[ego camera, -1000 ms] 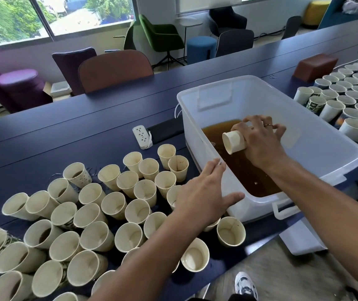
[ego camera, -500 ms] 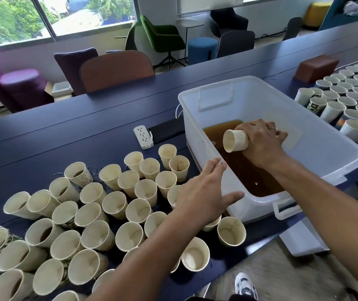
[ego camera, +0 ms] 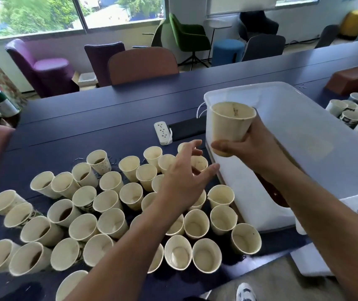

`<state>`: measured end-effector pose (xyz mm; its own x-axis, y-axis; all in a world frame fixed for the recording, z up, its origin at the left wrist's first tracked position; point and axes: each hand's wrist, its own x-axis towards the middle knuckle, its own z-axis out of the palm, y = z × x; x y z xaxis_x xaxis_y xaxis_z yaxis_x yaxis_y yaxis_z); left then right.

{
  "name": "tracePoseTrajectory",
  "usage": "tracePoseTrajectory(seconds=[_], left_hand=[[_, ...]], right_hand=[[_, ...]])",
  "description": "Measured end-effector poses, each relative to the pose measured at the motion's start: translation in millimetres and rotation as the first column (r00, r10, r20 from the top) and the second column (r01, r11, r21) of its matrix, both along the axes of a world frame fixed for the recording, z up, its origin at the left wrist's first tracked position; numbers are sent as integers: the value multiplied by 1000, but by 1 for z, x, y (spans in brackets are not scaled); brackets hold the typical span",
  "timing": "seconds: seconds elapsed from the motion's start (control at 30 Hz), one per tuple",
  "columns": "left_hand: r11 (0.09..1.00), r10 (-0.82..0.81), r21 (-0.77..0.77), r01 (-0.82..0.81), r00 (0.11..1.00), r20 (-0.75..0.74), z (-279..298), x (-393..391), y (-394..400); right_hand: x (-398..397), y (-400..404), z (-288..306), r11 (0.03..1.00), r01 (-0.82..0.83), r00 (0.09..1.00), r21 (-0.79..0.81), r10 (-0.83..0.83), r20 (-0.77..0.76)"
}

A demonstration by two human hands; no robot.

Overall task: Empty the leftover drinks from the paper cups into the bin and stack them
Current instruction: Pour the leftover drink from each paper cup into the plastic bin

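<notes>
- Right hand (ego camera: 247, 146) grips an emptied cream paper cup (ego camera: 230, 122) beside the white plastic bin (ego camera: 304, 135).
- Left hand (ego camera: 184, 177), fingers spread, hovers above unstacked cups (ego camera: 108, 200) on the navy tabletop (ego camera: 86, 127) (some hold drink).

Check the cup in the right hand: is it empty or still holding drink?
Empty: the cup in the right hand shows bare inner wall, no liquid.

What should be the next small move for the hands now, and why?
Probably the right hand should carry the cup it holds upright toward the left hand, to begin a stack. No drink shows in that cup, and it is up beside the bin. The left hand hovers open over the cups on the table, holding nothing.
</notes>
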<state>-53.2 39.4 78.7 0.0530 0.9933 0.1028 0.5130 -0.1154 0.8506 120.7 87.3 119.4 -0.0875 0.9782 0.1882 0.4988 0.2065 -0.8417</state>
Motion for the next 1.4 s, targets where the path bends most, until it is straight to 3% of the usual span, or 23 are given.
tracePoseTrajectory(seconds=[0.23, 0.47, 0.6, 0.77, 0.9, 1.0, 1.13, 1.23, 1.33, 1.4], left_hand=[[977, 207, -76, -197, 964, 164, -18, -58, -30], [888, 460, -153, -434, 840, 289, -47, -108, -77], [803, 595, -179, -568, 782, 188, -56, -143, -101], [741, 671, -117, -662, 737, 76, -65, -184, -133], [718, 669, -178, -673, 738, -87, -78, -226, -172], [589, 788, -148, -794, 605, -111, -92, -257, -207], [299, 942, -119, -947, 313, -122, -104, -294, -239], [100, 982, -182, -978, 126, -139, -112, -319, -253], [-50, 984, -295, -954, 4, -178, -124, -342, -259], [-79, 986, -370, -926, -18, -164, -132, -356, -260]], right_hand=[[-89, -13, -16, 955, -273, 961, -117, 267, -68], [-159, -36, -39, 833, -506, 862, -223, 486, -143], [-193, -40, -30, 767, -595, 804, -241, 560, -200], [-245, -39, -38, 826, -533, 842, -184, 540, -19], [-283, -46, -56, 811, -558, 818, -178, 573, 46], [-311, -63, -70, 744, -637, 743, -200, 662, 94], [-347, -87, -97, 668, -706, 640, -235, 744, 194], [-366, -103, -113, 614, -753, 566, -235, 787, 244], [-377, -116, -121, 558, -799, 484, -225, 818, 310], [-382, -121, -127, 531, -818, 440, -221, 825, 354]])
